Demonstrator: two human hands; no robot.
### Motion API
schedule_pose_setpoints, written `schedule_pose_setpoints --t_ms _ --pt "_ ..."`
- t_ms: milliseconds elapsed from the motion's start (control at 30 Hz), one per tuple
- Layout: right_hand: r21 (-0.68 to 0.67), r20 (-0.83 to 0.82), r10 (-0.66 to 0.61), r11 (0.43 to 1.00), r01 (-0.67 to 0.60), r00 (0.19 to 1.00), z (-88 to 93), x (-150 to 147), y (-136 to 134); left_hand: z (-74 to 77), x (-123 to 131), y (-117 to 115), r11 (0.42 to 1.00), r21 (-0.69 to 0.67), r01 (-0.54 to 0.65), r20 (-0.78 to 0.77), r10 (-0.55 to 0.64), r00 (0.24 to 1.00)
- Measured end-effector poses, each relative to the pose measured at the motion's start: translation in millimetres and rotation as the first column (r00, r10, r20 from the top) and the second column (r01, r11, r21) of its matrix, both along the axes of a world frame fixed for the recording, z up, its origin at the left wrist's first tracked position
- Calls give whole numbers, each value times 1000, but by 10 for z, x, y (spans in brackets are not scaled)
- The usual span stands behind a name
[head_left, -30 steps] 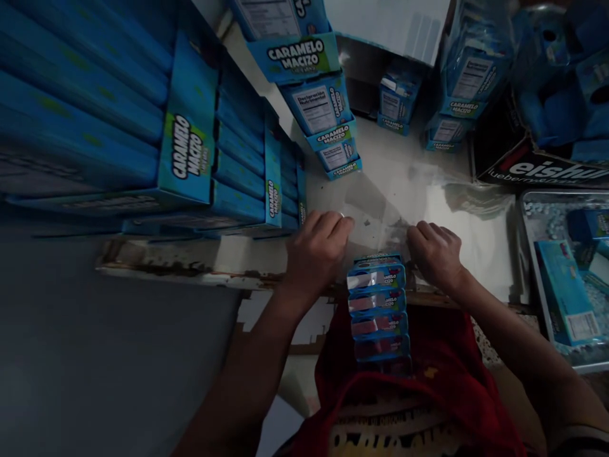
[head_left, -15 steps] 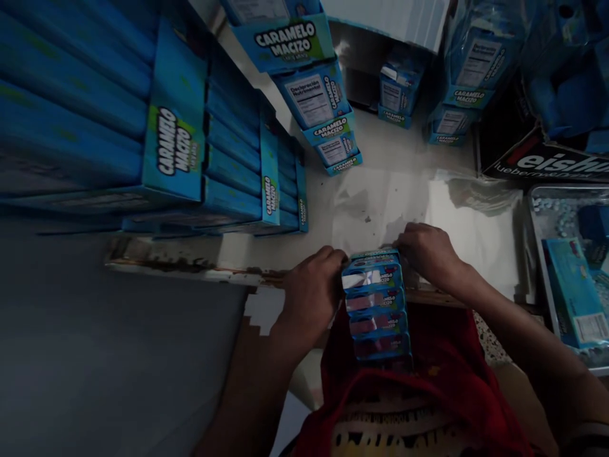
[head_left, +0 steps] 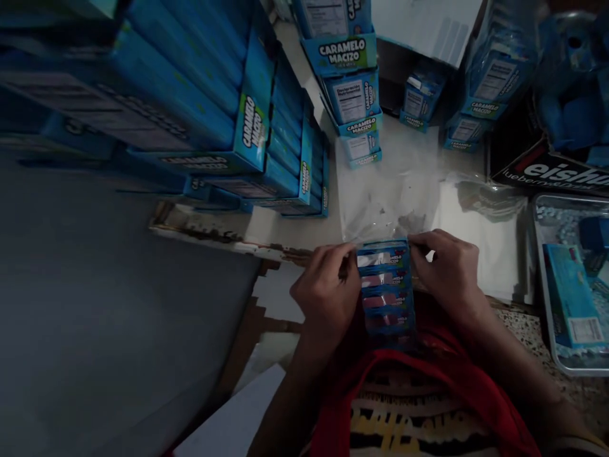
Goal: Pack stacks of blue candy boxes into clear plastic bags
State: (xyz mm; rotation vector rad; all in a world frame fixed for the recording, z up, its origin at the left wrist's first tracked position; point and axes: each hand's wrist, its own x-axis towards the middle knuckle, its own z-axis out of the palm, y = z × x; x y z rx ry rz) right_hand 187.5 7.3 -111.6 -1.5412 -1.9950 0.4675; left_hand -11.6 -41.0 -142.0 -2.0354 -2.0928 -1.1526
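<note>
A display box of small blue candy boxes (head_left: 386,289), lettered "Caramelo Macizo", stands against the near table edge in front of my body. A clear plastic bag (head_left: 387,184) lies flat on the table just beyond it, its near end reaching the top of the display box. My left hand (head_left: 328,285) is closed in a pinch at the box's upper left corner, on what looks like the bag's edge. At the upper right corner my right hand (head_left: 445,263) pinches the other side of the bag. The fingertips partly hide the plastic.
Stacks of blue candy displays (head_left: 252,127) line the table's left side, with another stack (head_left: 354,101) further back. At right are wrapped displays (head_left: 485,89), a black carton (head_left: 523,158) and a metal tray (head_left: 540,266) holding a blue box and small pale pieces.
My view has shifted, so the stacks appear further right. Both hands now pinch beside the display box's top corners, and the clear bag shows more plainly beyond it.
</note>
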Motion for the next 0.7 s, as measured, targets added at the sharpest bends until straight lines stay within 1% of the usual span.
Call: schedule_pose_setpoints --t_ms 67,100,167,200,233,267,300,333,400,467,500,567,633,700 --pt "-43 -71 -40 998 37 997 14 12 -4 -24 18 45 997 72 31 26 -33 999" --pt "-72 -100 -49 997 42 994 33 16 -3 -34 12 70 996 82 44 53 -48 997" --pt "-105 -132 -56 994 42 990 80 4 -13 -46 -17 109 998 47 45 161 -52 986" --pt "-91 -132 -58 995 46 990 100 -15 -29 -50 -34 119 999 12 42 239 -43 970" --pt "-49 -119 -55 998 49 991 111 -39 -51 -55 -48 121 999 -24 34 321 -24 947" --pt "23 -94 -46 999 48 994 112 -66 -80 -61 -56 114 999 -51 18 388 3 922" --pt "118 -60 -27 992 34 998 100 -89 -113 -71 -57 100 998 -60 -3 423 28 906" --pt "225 -21 1 974 4 1000 78 -105 -146 -85 -48 80 999 -38 -30 423 43 905" --pt "415 63 60 906 -81 996 9 -102 -207 -125 -6 33 992 84 -93 346 58 936" --pt "515 122 111 843 -158 986 -74 -54 -249 -174 47 -4 966 227 -119 249 60 967" --pt "533 138 132 825 -186 982 -113 -21 -262 -198 66 -18 953 280 -118 216 57 975" --pt "550 153 162 806 -220 975 -182 46 -274 -247 72 -45 935 339 -108 161 55 985" --pt "553 146 185 799 -235 972 -240 96 -275 -304 25 -93 923 375 -85 82 58 995" --pt "538 134 207 806 -247 969 -296 119 -268 -388 -54 -164 918 396 -16 -13 23 1000"
